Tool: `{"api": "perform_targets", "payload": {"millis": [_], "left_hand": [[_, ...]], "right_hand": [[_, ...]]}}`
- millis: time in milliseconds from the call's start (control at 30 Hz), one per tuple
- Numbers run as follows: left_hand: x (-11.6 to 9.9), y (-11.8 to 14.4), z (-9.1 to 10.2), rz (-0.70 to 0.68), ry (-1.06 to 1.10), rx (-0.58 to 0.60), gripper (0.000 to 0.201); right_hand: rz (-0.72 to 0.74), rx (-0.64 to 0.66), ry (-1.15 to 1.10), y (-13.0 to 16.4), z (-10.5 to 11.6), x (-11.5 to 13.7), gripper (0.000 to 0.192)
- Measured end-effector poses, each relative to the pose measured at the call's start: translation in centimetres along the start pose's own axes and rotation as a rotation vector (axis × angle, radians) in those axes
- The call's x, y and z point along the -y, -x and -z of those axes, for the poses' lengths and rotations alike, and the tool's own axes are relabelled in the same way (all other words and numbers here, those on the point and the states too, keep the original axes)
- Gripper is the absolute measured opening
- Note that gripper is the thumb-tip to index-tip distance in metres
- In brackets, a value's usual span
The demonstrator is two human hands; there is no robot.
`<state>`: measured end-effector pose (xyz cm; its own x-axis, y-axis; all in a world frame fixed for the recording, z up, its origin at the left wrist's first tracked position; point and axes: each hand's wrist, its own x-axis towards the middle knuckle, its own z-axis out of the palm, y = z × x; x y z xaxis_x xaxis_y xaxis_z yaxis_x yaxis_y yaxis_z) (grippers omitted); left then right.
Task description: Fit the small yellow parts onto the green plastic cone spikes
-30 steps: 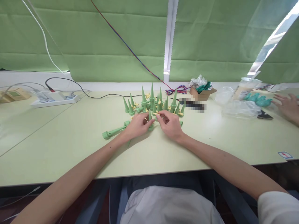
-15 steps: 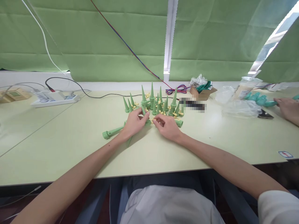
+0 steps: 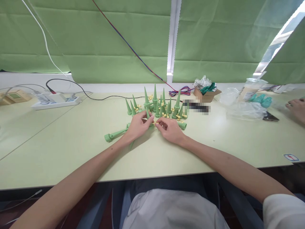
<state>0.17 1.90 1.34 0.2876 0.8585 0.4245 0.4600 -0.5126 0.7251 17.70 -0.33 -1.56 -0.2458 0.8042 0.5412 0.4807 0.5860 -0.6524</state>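
My left hand (image 3: 140,124) is closed around a green cone-shaped plant watering spike (image 3: 147,114), its tip pointing up. Pinched in the fingertips of my right hand (image 3: 170,129) is a small yellow valve (image 3: 155,123), held against the lower end of that spike; my fingers partly hide where they meet. Just behind my hands stand several upright green spikes (image 3: 154,98), many with yellow valves at their sides. One green spike (image 3: 113,135) lies on the table left of my left hand, and a ribbed green end (image 3: 182,126) shows beyond my right hand.
A white power strip (image 3: 57,103) lies at the back left, its black cable running behind the spikes. Toward the right are a cardboard box (image 3: 207,95), a plastic cup (image 3: 250,90), clear bags, teal pieces (image 3: 262,100) and a phone (image 3: 271,117). Another person's hand (image 3: 297,109) is at the right edge.
My hands stay almost in place, with only small finger shifts at the spike and valve. At the right, the other person's hand and a teal piece have moved away to the right.
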Motion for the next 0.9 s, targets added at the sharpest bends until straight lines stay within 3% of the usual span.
{"api": "perform_targets", "payload": {"millis": [900], "left_hand": [[-0.17, 0.6, -0.27, 0.001, 0.065, 0.05, 0.032]], "right_hand": [[-0.021, 0.031, 0.042, -0.17, 0.0, -0.51, 0.021]]}}
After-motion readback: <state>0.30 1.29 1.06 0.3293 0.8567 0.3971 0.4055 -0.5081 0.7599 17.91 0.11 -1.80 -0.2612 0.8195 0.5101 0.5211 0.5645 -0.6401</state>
